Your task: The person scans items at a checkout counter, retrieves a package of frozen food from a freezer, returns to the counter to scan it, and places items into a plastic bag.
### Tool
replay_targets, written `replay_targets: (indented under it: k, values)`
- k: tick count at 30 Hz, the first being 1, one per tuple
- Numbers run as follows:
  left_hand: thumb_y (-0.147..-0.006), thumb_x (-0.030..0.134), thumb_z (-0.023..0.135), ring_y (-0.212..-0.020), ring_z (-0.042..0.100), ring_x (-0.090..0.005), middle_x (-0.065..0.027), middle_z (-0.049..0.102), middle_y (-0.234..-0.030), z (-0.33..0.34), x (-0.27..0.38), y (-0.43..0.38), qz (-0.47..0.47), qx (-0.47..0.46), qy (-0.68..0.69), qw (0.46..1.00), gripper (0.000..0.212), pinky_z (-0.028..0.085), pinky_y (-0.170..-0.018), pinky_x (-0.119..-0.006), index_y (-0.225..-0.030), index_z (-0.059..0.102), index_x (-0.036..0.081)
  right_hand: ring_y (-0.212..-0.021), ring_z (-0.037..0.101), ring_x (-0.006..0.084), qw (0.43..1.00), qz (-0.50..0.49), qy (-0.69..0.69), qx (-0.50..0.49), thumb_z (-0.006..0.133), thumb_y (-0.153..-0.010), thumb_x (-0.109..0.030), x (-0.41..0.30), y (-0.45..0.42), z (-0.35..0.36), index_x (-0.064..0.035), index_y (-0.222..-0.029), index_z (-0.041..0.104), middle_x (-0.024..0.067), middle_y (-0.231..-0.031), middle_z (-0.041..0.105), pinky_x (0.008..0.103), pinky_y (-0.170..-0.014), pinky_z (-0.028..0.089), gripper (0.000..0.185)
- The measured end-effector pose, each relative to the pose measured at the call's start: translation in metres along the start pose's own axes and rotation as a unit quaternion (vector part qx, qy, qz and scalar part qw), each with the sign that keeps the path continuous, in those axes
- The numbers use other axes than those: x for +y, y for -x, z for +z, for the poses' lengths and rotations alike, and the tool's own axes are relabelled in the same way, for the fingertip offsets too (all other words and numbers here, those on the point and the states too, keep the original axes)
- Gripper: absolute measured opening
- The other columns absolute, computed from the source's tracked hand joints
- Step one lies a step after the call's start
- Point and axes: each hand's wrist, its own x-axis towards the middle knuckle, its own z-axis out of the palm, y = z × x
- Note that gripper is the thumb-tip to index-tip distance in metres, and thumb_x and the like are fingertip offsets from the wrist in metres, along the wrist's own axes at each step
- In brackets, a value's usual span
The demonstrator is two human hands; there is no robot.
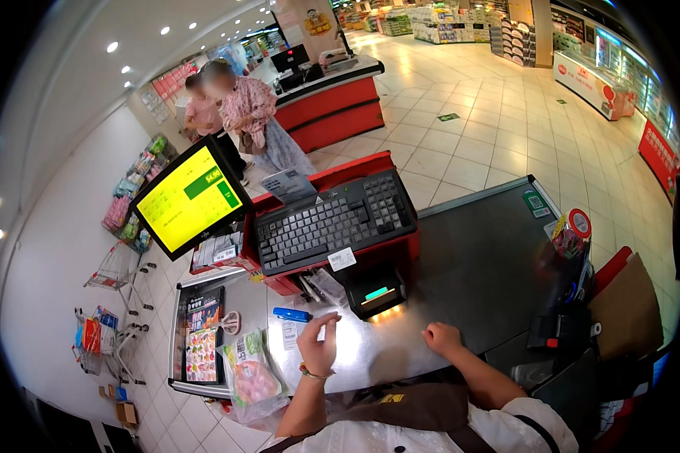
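Note:
My left hand (pixel 317 342) is raised over the metal checkout counter (pixel 362 362), fingers bent and a gap beside the thumb. A pale patch shows in that gap; nothing held is plain. Just beyond it lie a blue capped pen or marker (pixel 292 315) and a paper slip (pixel 289 335). My right hand (pixel 443 340) rests low by the dark conveyor belt (pixel 470 272), its fingers curled with nothing visible in them. Between and beyond both hands stands a lit barcode scanner (pixel 375 294). Left of my left hand is a clear bag of pinkish packaged food (pixel 255 376).
A keyboard (pixel 328 221) sits on a red stand beside a lit monitor (pixel 190 198). Scissors (pixel 230 323) lie near a printed leaflet (pixel 203 340). Candy tub (pixel 572 229) and card terminal (pixel 544 328) crowd the right. Two people (pixel 255 113) stand beyond; shopping carts (pixel 99 340) are left.

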Motion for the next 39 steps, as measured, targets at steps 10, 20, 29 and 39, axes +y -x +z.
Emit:
replay_targets:
  k: [10, 20, 29, 39]
  values:
    - [-0.081, 0.003, 0.057, -0.070, 0.061, -0.0184, -0.0091, 0.066, -0.081, -0.023, -0.007, -0.020, 0.033, -0.030, 0.072, 0.996, 0.011, 0.046, -0.065, -0.025, -0.087, 0.066, 0.002, -0.068, 0.057, 0.0333, 0.996, 0.027, -0.080, 0.007, 0.051, -0.083, -0.032, -0.008, 0.000, -0.010, -0.0069, -0.073, 0.056, 0.0114, -0.073, 0.059, 0.0429, -0.060, 0.045, 0.028]
    - [-0.085, 0.005, 0.057, -0.073, 0.060, -0.0117, -0.0066, 0.066, -0.080, -0.034, -0.014, -0.036, -0.038, 0.037, 0.072, 0.996, 0.010, 0.046, -0.067, -0.022, -0.091, 0.064, 0.000, -0.078, 0.058, 0.0343, 0.995, 0.041, -0.054, -0.076, 0.047, -0.086, -0.033, -0.025, -0.022, -0.006, -0.0055, -0.078, 0.058, 0.0142, -0.081, 0.060, 0.0433, -0.067, 0.046, 0.031]
    - [-0.093, 0.016, 0.043, -0.080, 0.061, -0.0165, -0.0099, 0.065, -0.084, -0.049, -0.025, -0.039, -0.029, 0.036, 0.145, 0.988, 0.027, 0.046, -0.074, -0.026, -0.093, 0.062, -0.003, -0.070, 0.059, 0.0334, 0.998, -0.005, -0.007, -0.062, 0.050, -0.085, -0.033, -0.021, -0.021, 0.005, -0.0075, -0.073, 0.057, 0.0117, -0.075, 0.060, 0.0446, -0.061, 0.047, 0.028]
    - [-0.085, 0.006, 0.056, -0.078, 0.062, -0.0146, -0.0075, 0.066, -0.082, -0.042, -0.010, -0.050, 0.019, -0.032, 0.009, 0.999, 0.011, 0.047, -0.071, -0.026, -0.091, 0.064, 0.000, -0.071, 0.059, 0.0316, 0.998, -0.026, -0.004, -0.058, 0.052, -0.083, -0.033, -0.017, -0.021, 0.008, -0.0089, -0.077, 0.057, 0.0099, -0.078, 0.061, 0.0426, -0.062, 0.048, 0.026]
